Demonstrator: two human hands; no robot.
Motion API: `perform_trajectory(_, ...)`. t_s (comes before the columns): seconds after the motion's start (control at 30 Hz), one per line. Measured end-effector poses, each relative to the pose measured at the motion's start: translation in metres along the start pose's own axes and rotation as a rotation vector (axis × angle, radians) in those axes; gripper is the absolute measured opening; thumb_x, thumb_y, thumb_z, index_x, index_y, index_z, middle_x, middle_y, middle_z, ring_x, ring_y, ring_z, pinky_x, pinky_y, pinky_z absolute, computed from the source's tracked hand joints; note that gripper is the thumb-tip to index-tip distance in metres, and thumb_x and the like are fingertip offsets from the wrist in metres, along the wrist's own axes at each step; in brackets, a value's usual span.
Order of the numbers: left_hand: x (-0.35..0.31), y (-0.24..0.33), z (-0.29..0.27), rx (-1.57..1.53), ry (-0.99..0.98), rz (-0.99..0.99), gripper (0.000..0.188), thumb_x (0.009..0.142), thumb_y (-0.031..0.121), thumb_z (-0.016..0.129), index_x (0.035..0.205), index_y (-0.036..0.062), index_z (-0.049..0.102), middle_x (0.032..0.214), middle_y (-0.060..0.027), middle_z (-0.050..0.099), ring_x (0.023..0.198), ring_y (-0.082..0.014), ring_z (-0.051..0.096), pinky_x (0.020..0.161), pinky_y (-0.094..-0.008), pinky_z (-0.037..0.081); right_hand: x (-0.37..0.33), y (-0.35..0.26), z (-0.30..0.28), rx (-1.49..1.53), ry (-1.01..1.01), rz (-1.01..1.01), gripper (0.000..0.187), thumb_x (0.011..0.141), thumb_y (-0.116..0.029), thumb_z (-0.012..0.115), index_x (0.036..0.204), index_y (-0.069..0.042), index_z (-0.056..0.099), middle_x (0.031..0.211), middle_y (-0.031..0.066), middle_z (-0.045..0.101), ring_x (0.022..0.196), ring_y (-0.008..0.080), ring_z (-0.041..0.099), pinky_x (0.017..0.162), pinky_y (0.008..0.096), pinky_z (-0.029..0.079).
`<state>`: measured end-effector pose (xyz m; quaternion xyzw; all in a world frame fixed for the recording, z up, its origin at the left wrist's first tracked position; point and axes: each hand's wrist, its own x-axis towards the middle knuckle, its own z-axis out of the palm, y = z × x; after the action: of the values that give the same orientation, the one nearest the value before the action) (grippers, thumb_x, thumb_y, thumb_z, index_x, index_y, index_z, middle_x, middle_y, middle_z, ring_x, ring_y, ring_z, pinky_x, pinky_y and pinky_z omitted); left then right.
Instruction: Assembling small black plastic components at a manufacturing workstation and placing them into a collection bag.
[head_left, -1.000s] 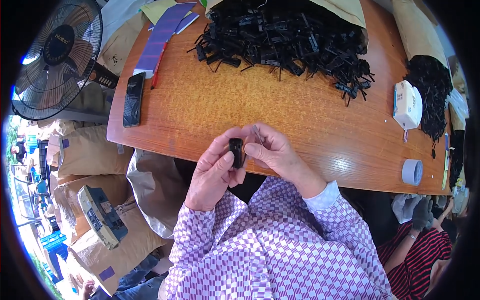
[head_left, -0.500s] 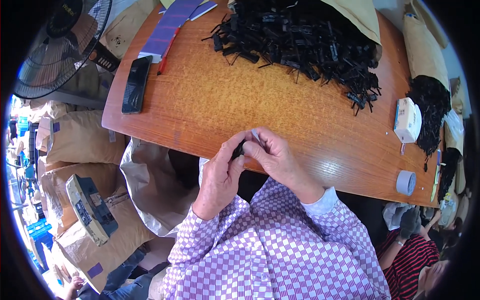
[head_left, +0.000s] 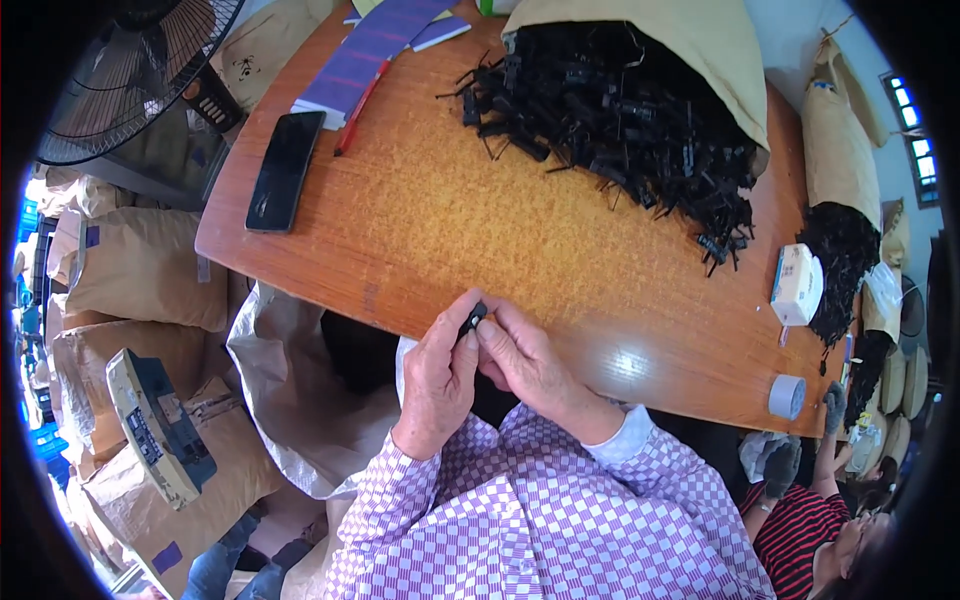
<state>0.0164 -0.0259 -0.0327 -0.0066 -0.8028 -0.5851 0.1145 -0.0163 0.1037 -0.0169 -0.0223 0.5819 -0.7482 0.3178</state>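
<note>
Just past the table's near edge, my two hands meet at the fingertips. A small black plastic part [head_left: 474, 319] is pinched in my left hand [head_left: 438, 375], between thumb and fingers. My right hand [head_left: 532, 370] is closed beside it, its thumb and fingertips against the part's right side. Whatever else the right fingers hold is hidden behind them. Farther off on the table lies a large heap of similar black parts with thin stems [head_left: 620, 140], spilling from the mouth of a brown paper sack [head_left: 680, 32].
A phone [head_left: 286, 172], a red pen [head_left: 362, 108] and purple printed sheets [head_left: 365, 50] lie at the left. On the right stand a small white box [head_left: 797, 285] and a grey tape roll [head_left: 787, 396]. An open white sack [head_left: 275, 400] hangs below the left edge. A gloved co-worker [head_left: 800, 520] sits right.
My hands have shifted slightly down and left. The thin pale strip between my right fingers no longer shows. The view has turned slightly, and the co-worker's gloved hand has risen to the table's right edge.
</note>
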Motion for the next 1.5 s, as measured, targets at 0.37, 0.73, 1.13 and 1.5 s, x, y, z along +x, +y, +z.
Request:
perform_trajectory(0.37,0.014,-0.001,-0.018,0.162,0.149,0.109,0.032,0.087,-0.007,0.051,0.118,-0.0015,0.057,0.092,-0.0190,0.064,0.077,-0.0307,0.066,0.065,-0.0333,0.052,0.035,0.003,0.011,-0.150,-0.080,-0.146,0.030,0.102,-0.022,0.043,0.127,-0.005,0.046,0.067,-0.0062,0.045,0.055,0.0040,0.043,0.047,0.0189,0.035)
perform_trajectory(0.73,-0.020,-0.017,-0.074,0.303,0.232,-0.206,0.026,0.089,-0.008,0.047,0.114,-0.0046,0.055,0.098,-0.0192,0.063,0.082,-0.0285,0.064,0.071,-0.0320,0.054,0.105,-0.079,-0.071,-1.456,0.309,-0.242,0.045,0.089,-0.034,0.061,0.121,-0.004,0.052,0.066,0.0093,0.064,0.055,0.0212,0.062,0.051,0.0323,0.050)
perform_trajectory(1.13,-0.003,-0.002,-0.074,0.568,0.162,-0.098,0.032,0.080,-0.003,0.056,0.112,0.0019,0.057,0.112,-0.0176,0.056,0.104,-0.0351,0.056,0.088,-0.0384,0.046,0.126,-0.071,-0.115,-1.781,0.418,-0.457,0.027,0.086,-0.024,0.064,0.107,-0.009,0.054,0.066,0.0091,0.064,0.058,0.0278,0.064,0.050,0.0375,0.050)
perform_trajectory(1.5,0.004,0.014,-0.033,-0.038,-0.105,-0.224,0.031,0.093,0.009,0.055,0.122,-0.0011,0.050,0.112,-0.0137,0.059,0.088,-0.0212,0.063,0.070,-0.0285,0.051,0.068,-0.063,-0.096,-1.216,0.032,-0.839,0.015,0.081,-0.009,0.065,0.096,-0.007,0.061,0.079,0.0099,0.060,0.065,0.0284,0.062,0.056,0.0378,0.049)
